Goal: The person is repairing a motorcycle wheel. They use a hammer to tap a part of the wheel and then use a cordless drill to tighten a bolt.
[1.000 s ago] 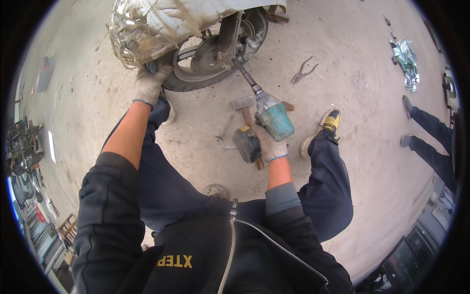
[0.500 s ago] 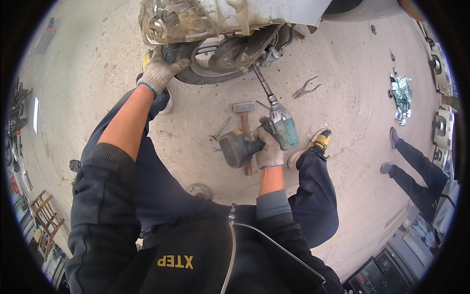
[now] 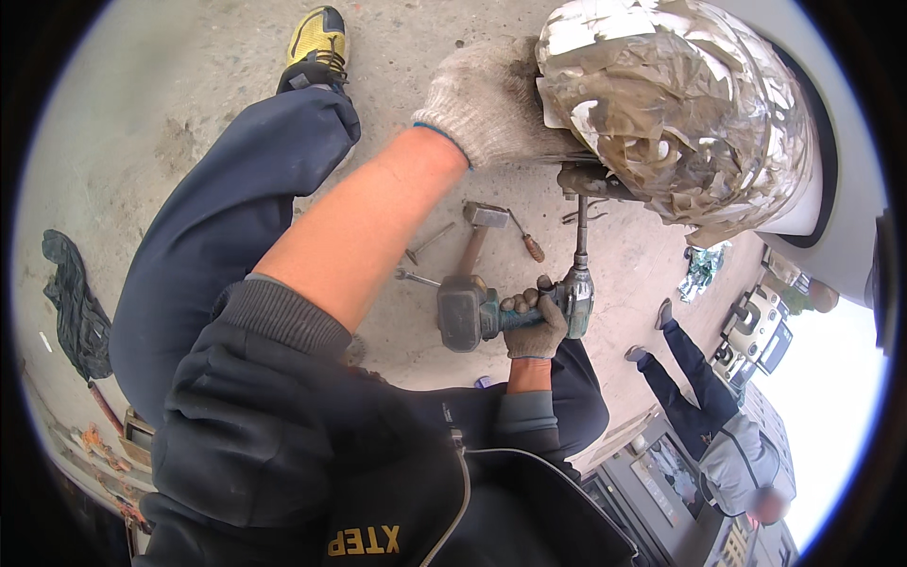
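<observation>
My right hand (image 3: 536, 333), in a grey work glove, is closed around the handle of a green and black cordless impact wrench (image 3: 578, 300). Its battery points left, and a long socket extension (image 3: 582, 225) runs forward to a dark metal part under a tape-wrapped vehicle body (image 3: 675, 113). My left hand (image 3: 496, 104), in a pale knitted glove, reaches to the left side of that wrapped body. Its fingers are hidden there, so their grip does not show. The wheel seen before is out of sight behind the wrapping.
On the concrete floor lie a hammer (image 3: 472, 244), a screwdriver (image 3: 533, 247), pliers (image 3: 588, 216) and a spanner (image 3: 417, 277). Crumpled silvery-green foil (image 3: 701, 272) lies farther right. Another person (image 3: 742, 454) stands at the right, near a white vehicle (image 3: 754, 326). Black cloth (image 3: 77, 307) lies far left.
The view has shifted, with the wrapped body now large at the upper right. My left hand has gone from the tire to beside the wrapping. My right hand still holds the impact wrench.
</observation>
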Demonstrator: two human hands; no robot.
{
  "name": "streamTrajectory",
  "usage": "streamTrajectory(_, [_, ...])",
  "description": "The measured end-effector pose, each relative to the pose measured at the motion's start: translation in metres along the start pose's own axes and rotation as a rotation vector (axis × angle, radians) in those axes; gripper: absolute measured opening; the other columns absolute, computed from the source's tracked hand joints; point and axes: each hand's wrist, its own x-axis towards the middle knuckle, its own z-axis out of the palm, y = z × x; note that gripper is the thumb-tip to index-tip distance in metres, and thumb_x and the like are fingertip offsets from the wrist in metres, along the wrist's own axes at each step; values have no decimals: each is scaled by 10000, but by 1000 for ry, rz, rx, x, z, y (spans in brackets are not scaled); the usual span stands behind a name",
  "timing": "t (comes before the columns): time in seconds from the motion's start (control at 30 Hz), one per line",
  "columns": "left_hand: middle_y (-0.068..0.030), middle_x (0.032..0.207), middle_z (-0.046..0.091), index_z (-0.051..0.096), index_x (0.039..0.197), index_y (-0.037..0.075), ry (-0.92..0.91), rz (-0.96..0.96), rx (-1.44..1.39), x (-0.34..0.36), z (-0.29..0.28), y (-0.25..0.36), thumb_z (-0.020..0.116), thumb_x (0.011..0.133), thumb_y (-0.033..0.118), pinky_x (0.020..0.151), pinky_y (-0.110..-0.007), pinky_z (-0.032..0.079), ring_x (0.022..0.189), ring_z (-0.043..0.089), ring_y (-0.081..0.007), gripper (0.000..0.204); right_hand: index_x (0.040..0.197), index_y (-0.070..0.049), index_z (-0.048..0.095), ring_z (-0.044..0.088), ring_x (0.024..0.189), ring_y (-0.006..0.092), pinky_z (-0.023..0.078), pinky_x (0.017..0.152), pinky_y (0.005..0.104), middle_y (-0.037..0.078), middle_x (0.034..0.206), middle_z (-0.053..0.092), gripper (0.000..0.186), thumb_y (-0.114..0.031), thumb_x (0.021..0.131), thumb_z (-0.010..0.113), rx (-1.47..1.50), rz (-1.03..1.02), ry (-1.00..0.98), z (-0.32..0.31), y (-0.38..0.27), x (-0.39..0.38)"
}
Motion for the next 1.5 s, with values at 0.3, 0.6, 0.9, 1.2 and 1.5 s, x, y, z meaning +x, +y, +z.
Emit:
streamTrajectory(0.3, [-157, 1026, 786, 768, 1149, 132, -94, -181, -248, 10, 2, -4, 806, 681, 723, 841, -442, 622, 974, 769, -335, 755, 1186, -151, 627, 537, 747, 201, 490, 797, 414, 9, 835, 533, 297, -176, 896, 686, 24, 36, 9, 14, 4, -4])
streamTrajectory(0.6, [-129, 968, 781, 750, 1137, 121, -140, -193, -248, 13, -8, -3, 807, 760, 591, 815, -406, 633, 902, 776, -291, 606, 1146, -143, 641, 532, 745, 194, 493, 785, 407, 3, 814, 513, 292, -184, 865, 706, 9, 12, 22, 18, 6, -3])
streamTrajectory(0.9, [-150, 962, 789, 788, 1095, 109, -55, -169, -265, 12, -5, -2, 784, 692, 731, 812, -439, 625, 937, 775, -323, 741, 1175, -145, 652, 521, 730, 183, 483, 789, 390, -9, 826, 517, 308, -187, 872, 683, 4, 11, 30, 17, 6, -4])
streamTrajectory(1.2, [-39, 1219, 739, 677, 1309, 153, -28, -82, -490, 3, 24, -13, 752, 851, 548, 920, -355, 600, 1094, 721, -217, 610, 1212, -106, 630, 546, 736, 223, 497, 792, 446, 31, 799, 554, 348, -176, 874, 669, 48, 42, 39, 17, 3, -6])
streamTrajectory(1.5, [-76, 1285, 701, 679, 1296, 126, 218, 359, 483, -12, 22, -50, 759, 870, 415, 972, -461, 555, 1142, 679, -322, 521, 1234, -47, 550, 570, 713, 244, 522, 752, 454, 90, 797, 565, 387, 38, 863, 618, 121, 59, 83, 24, 6, -18])
